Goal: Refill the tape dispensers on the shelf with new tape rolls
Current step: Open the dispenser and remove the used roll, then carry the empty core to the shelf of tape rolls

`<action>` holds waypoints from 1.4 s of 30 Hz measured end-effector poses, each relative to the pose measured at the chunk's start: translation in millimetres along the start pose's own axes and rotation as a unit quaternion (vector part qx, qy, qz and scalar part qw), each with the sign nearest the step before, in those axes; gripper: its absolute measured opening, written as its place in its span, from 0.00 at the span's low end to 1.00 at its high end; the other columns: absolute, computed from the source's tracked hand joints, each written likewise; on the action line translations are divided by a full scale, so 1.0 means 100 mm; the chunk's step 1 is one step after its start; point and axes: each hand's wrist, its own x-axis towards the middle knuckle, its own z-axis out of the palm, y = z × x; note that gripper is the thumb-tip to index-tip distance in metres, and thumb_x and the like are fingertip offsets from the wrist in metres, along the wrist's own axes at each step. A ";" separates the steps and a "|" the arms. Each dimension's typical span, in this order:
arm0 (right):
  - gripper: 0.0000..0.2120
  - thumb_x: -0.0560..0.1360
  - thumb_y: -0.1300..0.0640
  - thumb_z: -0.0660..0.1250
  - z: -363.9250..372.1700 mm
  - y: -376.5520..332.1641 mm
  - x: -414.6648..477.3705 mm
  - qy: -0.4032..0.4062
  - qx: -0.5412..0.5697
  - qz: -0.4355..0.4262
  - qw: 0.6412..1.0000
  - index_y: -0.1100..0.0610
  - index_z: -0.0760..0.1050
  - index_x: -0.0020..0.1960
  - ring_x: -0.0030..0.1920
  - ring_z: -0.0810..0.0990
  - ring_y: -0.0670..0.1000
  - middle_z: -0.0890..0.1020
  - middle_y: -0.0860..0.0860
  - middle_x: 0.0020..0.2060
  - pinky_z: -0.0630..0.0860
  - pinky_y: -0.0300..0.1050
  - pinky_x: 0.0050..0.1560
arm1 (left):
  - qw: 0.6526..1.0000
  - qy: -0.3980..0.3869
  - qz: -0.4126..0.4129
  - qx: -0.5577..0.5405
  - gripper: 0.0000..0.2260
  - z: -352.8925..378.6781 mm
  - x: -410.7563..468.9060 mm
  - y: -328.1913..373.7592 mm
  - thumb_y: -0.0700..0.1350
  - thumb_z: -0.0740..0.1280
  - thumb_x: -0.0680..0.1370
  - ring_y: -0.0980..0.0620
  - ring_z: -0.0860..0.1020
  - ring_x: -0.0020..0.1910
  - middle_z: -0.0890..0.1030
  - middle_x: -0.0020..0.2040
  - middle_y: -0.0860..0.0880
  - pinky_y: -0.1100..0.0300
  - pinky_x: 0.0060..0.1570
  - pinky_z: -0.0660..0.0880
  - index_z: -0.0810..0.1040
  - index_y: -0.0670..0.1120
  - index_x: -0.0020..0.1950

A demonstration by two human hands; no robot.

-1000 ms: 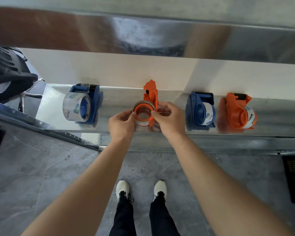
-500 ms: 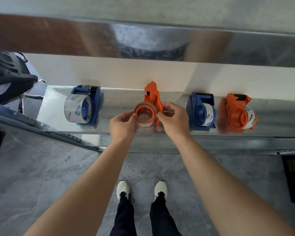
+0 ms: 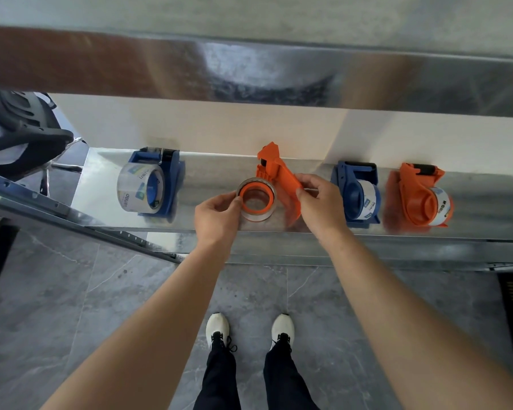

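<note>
Shelf (image 3: pixel 107 187) left end: blue dispenser (image 3: pixel 172 184), loaded. Mid-shelf, front edge: left hand (image 3: pixel 216 217) pinching tape roll (image 3: pixel 256 213), steadying for seating; right hand (image 3: pixel 317 205) gripping orange dispenser (image 3: pixel 279 176), tilted to receive roll. Right end: second blue dispenser (image 3: pixel 357 184), second orange dispenser (image 3: pixel 418 190), both loaded.

Left hand (image 3: pixel 216 214) on tape roll (image 3: pixel 259 216), right hand (image 3: pixel 319 208) on orange dispenser (image 3: pixel 281 179), atop metal shelf (image 3: pixel 211 179)
</note>
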 end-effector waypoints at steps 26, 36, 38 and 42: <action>0.06 0.79 0.60 0.69 0.38 -0.39 -0.18 -0.049 -0.262 -0.035 0.963 0.57 0.82 0.55 0.47 0.84 0.57 0.85 0.54 0.47 0.84 0.51 0.50 | 0.999 -0.037 0.001 0.023 0.11 -0.01 -0.15 0.23 0.40 0.67 0.79 0.49 0.87 0.50 0.90 0.47 0.49 0.52 0.54 0.85 0.88 0.47 0.55; 0.06 0.81 0.56 0.69 0.13 -0.58 -0.37 -0.029 -0.152 -0.040 0.987 0.54 0.83 0.54 0.44 0.83 0.48 0.85 0.48 0.46 0.73 0.34 0.38 | 0.999 -0.040 0.019 -0.004 0.09 -0.08 -0.40 0.49 0.41 0.67 0.82 0.51 0.87 0.53 0.89 0.49 0.49 0.47 0.57 0.85 0.87 0.46 0.55; 0.07 0.81 0.55 0.69 0.06 -0.63 -0.40 -0.018 -0.122 -0.038 0.992 0.54 0.83 0.57 0.47 0.83 0.48 0.86 0.48 0.49 0.75 0.36 0.42 | 0.998 -0.050 0.020 -0.020 0.08 -0.09 -0.50 0.60 0.39 0.67 0.82 0.50 0.87 0.53 0.89 0.50 0.45 0.46 0.54 0.86 0.86 0.44 0.56; 0.09 0.81 0.54 0.70 -0.09 -0.76 -0.49 0.001 -0.061 -0.022 0.998 0.55 0.81 0.60 0.50 0.81 0.46 0.84 0.47 0.52 0.70 0.31 0.38 | 0.997 -0.054 0.041 -0.038 0.08 -0.13 -0.69 0.77 0.38 0.67 0.83 0.48 0.87 0.53 0.87 0.55 0.41 0.48 0.52 0.87 0.85 0.41 0.57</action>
